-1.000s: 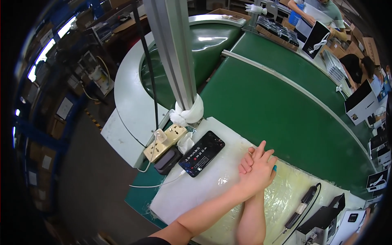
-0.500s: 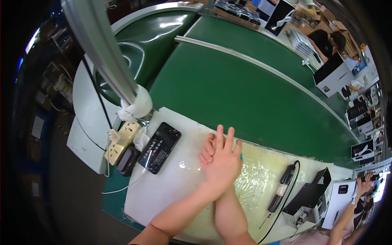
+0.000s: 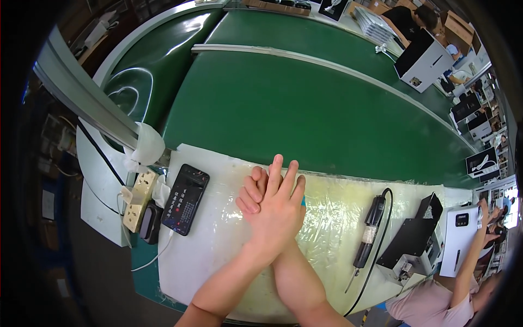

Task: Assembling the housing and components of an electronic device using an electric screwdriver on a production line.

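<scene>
My forearms cross above the plastic-covered work mat [image 3: 338,229]. On top lies my left hand [image 3: 275,212], back up, its fingers stretched out and slightly apart toward the green belt. Beneath it is my right hand [image 3: 252,192]; only its loosely bent fingers show at the left side, and its palm is hidden. No held object shows in either hand. A small blue bit [image 3: 303,201] peeks out at the right edge of the hands; its kind cannot be made out. To their left a black smartphone [image 3: 186,199] with a lit screen lies on the mat, a white cable [image 3: 163,252] at its lower end.
A corded electric screwdriver [image 3: 369,234] lies at right, beside a black and white device housing [image 3: 408,245]. Left stand a power strip [image 3: 140,199] and a metal post [image 3: 90,101]. Beyond is a green conveyor belt [image 3: 305,114]. A co-worker's arm [image 3: 469,256] touches a white panel [image 3: 456,240].
My view has shifted, so the bench things sit differently in the picture. My hands stay crossed, left over right. At right, more of the co-worker in pink shows.
</scene>
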`<state>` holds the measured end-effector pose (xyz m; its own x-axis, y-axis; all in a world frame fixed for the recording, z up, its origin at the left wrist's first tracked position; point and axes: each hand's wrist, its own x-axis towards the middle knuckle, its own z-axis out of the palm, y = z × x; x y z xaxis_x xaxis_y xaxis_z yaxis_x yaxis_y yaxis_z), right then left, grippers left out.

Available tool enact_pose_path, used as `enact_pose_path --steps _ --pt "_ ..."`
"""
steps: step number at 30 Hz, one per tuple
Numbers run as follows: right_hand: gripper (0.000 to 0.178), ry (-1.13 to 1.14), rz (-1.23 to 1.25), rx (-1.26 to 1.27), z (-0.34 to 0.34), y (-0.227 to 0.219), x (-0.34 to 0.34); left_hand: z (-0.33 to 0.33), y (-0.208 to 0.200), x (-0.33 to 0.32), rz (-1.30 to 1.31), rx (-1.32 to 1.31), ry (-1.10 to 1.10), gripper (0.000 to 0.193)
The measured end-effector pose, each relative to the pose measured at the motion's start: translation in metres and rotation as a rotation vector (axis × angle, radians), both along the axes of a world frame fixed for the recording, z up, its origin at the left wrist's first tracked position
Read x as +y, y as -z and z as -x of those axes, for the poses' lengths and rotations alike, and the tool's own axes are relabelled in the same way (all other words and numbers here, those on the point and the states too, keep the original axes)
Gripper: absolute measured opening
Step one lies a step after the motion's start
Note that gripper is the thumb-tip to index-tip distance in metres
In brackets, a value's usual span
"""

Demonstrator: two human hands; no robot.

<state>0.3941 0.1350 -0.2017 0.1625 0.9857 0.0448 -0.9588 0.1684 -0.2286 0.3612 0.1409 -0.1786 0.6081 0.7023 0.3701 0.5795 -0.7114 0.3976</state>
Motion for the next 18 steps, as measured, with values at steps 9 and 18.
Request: enact_pose_path --steps 9,18 --pt "0.046 -0.090 -0.118 -0.015 -0.002 -0.014 -0.005 0.006 -0.035 -0.002 0.049 -0.195 0.270 0.033" --pt "0.046 -0.102 -0.153 -0.075 -0.002 -0.013 0.005 0.002 -0.023 -0.002 0.066 -0.534 0.173 0.018"
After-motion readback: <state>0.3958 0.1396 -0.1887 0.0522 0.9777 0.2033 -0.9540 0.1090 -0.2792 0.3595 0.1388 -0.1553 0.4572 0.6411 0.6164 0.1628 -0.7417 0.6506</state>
